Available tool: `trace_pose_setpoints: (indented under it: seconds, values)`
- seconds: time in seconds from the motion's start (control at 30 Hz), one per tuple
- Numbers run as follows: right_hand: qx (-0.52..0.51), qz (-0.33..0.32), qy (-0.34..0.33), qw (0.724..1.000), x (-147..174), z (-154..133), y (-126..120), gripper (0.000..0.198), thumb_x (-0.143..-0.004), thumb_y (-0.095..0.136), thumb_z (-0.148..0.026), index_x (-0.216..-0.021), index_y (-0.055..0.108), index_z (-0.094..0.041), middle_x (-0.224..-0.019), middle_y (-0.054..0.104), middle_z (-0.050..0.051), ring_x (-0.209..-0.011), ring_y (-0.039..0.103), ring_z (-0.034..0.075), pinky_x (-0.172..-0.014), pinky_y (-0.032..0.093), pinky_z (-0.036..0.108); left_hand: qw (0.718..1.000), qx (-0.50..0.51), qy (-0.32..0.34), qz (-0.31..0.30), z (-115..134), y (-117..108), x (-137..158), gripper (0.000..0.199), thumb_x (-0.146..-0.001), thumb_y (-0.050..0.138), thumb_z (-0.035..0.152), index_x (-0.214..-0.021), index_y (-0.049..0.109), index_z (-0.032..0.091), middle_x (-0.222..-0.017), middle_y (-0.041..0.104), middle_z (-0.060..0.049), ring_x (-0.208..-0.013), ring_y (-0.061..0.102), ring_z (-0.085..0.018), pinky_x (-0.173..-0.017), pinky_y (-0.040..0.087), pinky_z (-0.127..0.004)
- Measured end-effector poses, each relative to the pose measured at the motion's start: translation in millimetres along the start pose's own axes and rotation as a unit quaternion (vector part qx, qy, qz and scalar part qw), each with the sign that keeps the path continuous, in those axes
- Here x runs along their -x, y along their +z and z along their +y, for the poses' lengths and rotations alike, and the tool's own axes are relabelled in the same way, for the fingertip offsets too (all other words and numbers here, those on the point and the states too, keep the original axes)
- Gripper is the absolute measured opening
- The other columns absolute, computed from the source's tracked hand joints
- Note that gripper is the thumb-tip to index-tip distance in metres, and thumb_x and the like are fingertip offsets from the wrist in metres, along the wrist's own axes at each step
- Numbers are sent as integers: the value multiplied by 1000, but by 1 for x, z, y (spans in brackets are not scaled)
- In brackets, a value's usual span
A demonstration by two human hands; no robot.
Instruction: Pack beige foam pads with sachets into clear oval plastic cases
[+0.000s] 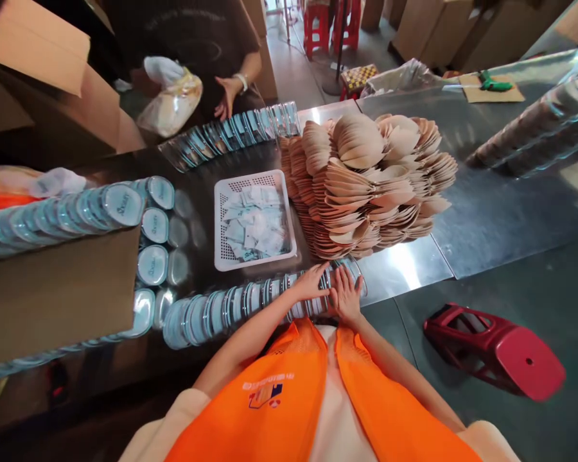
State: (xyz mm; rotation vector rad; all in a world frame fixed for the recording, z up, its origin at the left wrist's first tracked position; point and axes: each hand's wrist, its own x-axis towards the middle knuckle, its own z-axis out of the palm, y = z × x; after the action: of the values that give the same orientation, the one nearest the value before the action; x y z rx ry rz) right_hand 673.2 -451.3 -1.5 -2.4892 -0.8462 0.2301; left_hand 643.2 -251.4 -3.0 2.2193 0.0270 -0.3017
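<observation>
Now L hand [312,283] & R hand [347,295] on container row [226,309].

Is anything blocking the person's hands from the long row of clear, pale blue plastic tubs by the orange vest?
Nothing visible: the bare left hand and right hand are both at the right end of the row of tubs. The heap of tan, spoon-shaped pieces lies beyond, not between.

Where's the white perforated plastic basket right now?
Head view, slightly left of centre: the basket sits left of the pile of tan spoon-shaped pieces, beyond the near row of clear plastic containers.
</observation>
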Motion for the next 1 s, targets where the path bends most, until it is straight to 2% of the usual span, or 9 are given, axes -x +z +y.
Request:
trace_pose_setpoints:
  seconds: [0.17, 0.27, 0.37, 0.5, 0.63, 0.73, 0.83, 0.9, 1.0]
  values:
    - [-82, 173, -45, 980, -39, 8, -60, 53, -101, 48, -37, -153, 55, -30, -156, 57, 15, -146, 50, 36, -123, 34, 65, 998, 43, 38, 34, 3, 4, 6, 94, -80, 87, 44, -162, 47, 22, -166, 46, -19, -154, 43, -38, -128, 35, -55]
    - [-103, 258, -104, 955, -127, -6, -136, 51, -100, 52, -37, -150, 58, -29, -156, 57, 13, -153, 43, 35, -130, 23, 62, 991, -30, 127, 31, 8, 6, 4, 47, -92, 77, 38, -138, 72, 29, -155, 58, -13, -151, 46, -37, -129, 30, -58]
    - [-89, 202, -134, 966, -229, -19, -198, 56, -96, 59, -42, -147, 62, -18, -156, 59, 15, -151, 44, 35, -128, 30, 55, 968, -165, 186, -37, 17, 11, -3, 22, -99, 63, 24, -112, 80, 20, -126, 75, -18, -132, 62, -34, -122, 37, -59]
    - [-80, 30, -127, 988, -308, -16, -220, 41, -89, 68, -53, -105, 79, -17, -104, 81, 13, -102, 71, 30, -93, 55, 40, 958, -203, 196, -47, 24, 16, -12, 19, -99, 65, 31, -96, 79, 19, -104, 78, -16, -110, 70, -30, -109, 51, -51]
    - [-220, 58, -73, 971, -309, -2, -220, 50, -69, 88, -60, -90, 73, -18, -71, 72, 2, -66, 60, 18, -61, 49, 28, 981, -87, 151, 89, 12, -7, -6, 27, -96, 71, 49, -108, 78, 27, -122, 74, -10, -116, 69, -25, -101, 57, -38]
    - [-338, 91, -36, 936, -296, 2, -228, 56, -62, 94, -63, -88, 72, -18, -66, 67, -2, -63, 57, 16, -60, 50, 28, 962, -69, -27, 263, -9, -58, -5, 32, -106, 54, 42, -122, 74, 24, -130, 68, -17, -134, 59, -32, -116, 45, -53]
    - [-448, 159, -53, 878, -276, -1, -239, 57, -62, 93, -66, -93, 77, -21, -84, 75, 1, -80, 68, 23, -81, 60, 40, 853, -31, -357, 381, -33, -114, -9, 29, -94, 72, 29, -121, 73, 19, -134, 67, -20, -139, 52, -38, -119, 38, -57]
    - [-468, 181, -96, 860, -252, -2, -245, 56, -61, 95, -64, -99, 79, -25, -106, 78, 4, -107, 70, 29, -105, 55, 50, 832, -11, -410, 374, -44, -138, -8, 36, -88, 74, 20, -123, 71, 13, -133, 68, -23, -134, 56, -40, -116, 41, -58]
    - [-406, 138, -147, 891, -204, 0, -247, 41, -68, 95, -58, -92, 82, -28, -137, 71, 5, -144, 52, 34, -127, 33, 57, 844, 21, -396, 361, -49, -153, 7, 26, -89, 70, 17, -115, 74, 14, -123, 74, -19, -127, 62, -37, -112, 45, -55]
